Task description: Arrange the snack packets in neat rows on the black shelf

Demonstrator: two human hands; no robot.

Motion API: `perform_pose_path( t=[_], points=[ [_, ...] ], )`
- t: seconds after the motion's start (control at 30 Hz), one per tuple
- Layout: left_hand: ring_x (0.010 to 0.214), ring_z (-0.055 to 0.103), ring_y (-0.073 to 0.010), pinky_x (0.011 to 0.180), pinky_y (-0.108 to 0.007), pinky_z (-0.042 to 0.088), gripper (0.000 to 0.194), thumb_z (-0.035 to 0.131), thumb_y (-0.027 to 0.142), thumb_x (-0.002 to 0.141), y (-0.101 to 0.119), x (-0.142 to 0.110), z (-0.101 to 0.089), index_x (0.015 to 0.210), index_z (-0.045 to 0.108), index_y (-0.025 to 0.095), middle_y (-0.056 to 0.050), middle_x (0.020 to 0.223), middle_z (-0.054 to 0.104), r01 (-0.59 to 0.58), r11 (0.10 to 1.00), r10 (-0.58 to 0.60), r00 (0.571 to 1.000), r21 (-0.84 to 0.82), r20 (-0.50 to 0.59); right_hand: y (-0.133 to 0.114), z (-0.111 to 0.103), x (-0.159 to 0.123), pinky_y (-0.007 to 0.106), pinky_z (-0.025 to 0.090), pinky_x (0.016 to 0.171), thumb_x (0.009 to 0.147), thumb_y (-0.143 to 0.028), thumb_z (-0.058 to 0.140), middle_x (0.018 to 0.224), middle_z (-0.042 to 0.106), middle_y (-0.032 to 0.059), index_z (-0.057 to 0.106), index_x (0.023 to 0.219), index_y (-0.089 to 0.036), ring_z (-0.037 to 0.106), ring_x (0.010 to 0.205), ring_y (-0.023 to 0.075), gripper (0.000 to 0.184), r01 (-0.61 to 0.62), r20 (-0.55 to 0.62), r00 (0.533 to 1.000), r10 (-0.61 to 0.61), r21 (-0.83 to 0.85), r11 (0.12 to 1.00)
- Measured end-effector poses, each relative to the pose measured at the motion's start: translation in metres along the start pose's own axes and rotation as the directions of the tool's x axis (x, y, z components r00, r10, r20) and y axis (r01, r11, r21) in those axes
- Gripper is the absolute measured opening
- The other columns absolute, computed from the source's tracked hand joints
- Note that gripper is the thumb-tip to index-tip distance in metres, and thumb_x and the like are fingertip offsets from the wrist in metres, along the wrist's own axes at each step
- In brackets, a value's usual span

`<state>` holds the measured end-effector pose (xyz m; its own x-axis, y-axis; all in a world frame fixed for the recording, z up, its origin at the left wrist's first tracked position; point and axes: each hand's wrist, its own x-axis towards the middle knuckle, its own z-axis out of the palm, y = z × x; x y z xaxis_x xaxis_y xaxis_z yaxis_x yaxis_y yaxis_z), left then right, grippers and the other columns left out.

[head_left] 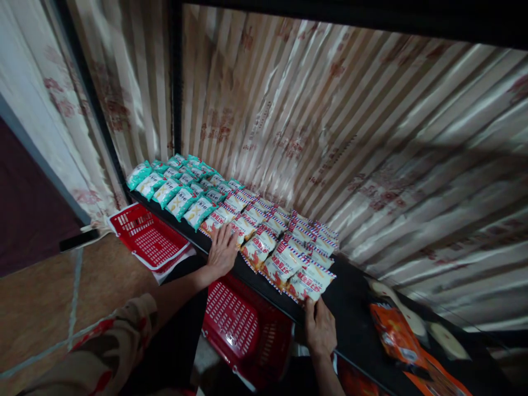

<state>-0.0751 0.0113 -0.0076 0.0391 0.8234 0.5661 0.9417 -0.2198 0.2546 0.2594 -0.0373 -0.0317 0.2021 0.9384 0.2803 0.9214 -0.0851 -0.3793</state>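
White snack bags (280, 263) with red lettering and red-and-blue striped edges stand in rows on a black shelf (350, 297). My left hand (223, 250) lies with its fingers stretched over the front of a bag at the left end of these rows. At the right end, my right hand (320, 327) touches the lower edge of the front corner bag (311, 279) with thumb and fingertips, its fingers fairly straight. Teal-and-white snack bags (179, 201) fill the shelf to the left, packed in similar rows.
Below the shelf are a red basket (152, 236) at the left and another red basket (247, 324) in the middle. Orange packets (398, 335) and pale flat oval pieces (447, 341) lie on the shelf at right. A floral curtain (330, 137) hangs behind; black posts (175, 82) rise at left.
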Motion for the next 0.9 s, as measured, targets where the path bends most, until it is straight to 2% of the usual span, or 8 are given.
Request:
perform_pose_path(
  t=[0.17,0.33,0.47,0.63,0.77,0.9],
  points=[
    [0.139,0.015,-0.0281,0.11,-0.05,0.02,0.05,0.04,0.027,0.089,-0.014,0.002,0.007,0.137,0.035,0.015,-0.014,0.149,0.026,0.021,0.999,-0.023,0.998,0.038,0.055,-0.003,-0.002,0.0,0.043,0.034,0.097,0.084,-0.065,0.011,0.113,0.059,0.0194,0.054,0.114,-0.008,0.05,0.11,0.0316,0.077,0.006,-0.006,1.0,-0.006,0.018,1.0],
    [0.139,0.014,-0.0281,0.11,-0.049,0.019,0.049,0.039,0.029,0.09,-0.014,0.0,0.009,0.137,0.037,0.016,-0.015,0.149,0.025,0.021,0.999,-0.024,0.998,0.043,0.055,-0.005,-0.002,-0.001,0.043,0.033,0.098,0.084,-0.065,0.01,0.122,0.055,0.0201,0.049,0.123,-0.006,0.046,0.116,0.0311,0.081,-0.041,-0.007,0.999,0.041,0.046,0.998],
    [0.14,0.011,-0.0282,0.11,-0.05,0.018,0.048,0.039,0.028,0.09,-0.024,0.005,0.002,0.137,0.038,0.016,-0.015,0.149,0.024,0.048,0.998,-0.048,0.999,0.046,0.007,-0.007,-0.004,-0.002,0.043,0.032,0.1,0.084,-0.065,0.011,0.122,0.055,0.0186,0.047,0.126,-0.007,0.045,0.116,0.0304,0.081,-0.079,0.011,0.997,0.079,0.051,0.996],
    [0.14,0.006,-0.0303,0.11,-0.053,0.017,0.05,0.041,0.026,0.09,-0.052,0.013,-0.014,0.138,0.035,0.014,-0.015,0.151,0.016,0.11,0.992,-0.105,0.992,0.065,-0.069,-0.011,-0.008,-0.002,0.044,0.032,0.099,0.083,-0.066,0.014,0.122,0.054,0.0177,0.048,0.126,-0.009,0.044,0.116,0.0309,0.079,-0.117,0.021,0.993,0.116,0.064,0.991],
    [0.14,0.005,-0.0301,0.11,-0.053,0.016,0.05,0.041,0.026,0.089,-0.07,0.012,-0.02,0.138,0.035,0.014,-0.014,0.151,0.015,0.1,0.992,-0.093,0.991,0.082,-0.092,-0.015,-0.009,-0.003,0.045,0.033,0.1,0.082,-0.067,0.013,0.124,0.053,0.0181,0.047,0.127,-0.008,0.044,0.117,0.0312,0.081,-0.131,0.007,0.991,0.131,0.08,0.988],
    [0.14,0.005,-0.0299,0.11,-0.053,0.016,0.051,0.04,0.026,0.09,-0.076,0.005,-0.02,0.139,0.034,0.015,-0.014,0.151,0.015,0.076,0.993,-0.069,0.994,0.091,-0.081,-0.016,-0.009,-0.002,0.047,0.031,0.101,0.081,-0.067,0.017,0.127,0.052,0.0181,0.047,0.129,-0.009,0.042,0.12,0.0322,0.081,-0.198,0.002,0.98,0.199,0.117,0.973]
  ],
)
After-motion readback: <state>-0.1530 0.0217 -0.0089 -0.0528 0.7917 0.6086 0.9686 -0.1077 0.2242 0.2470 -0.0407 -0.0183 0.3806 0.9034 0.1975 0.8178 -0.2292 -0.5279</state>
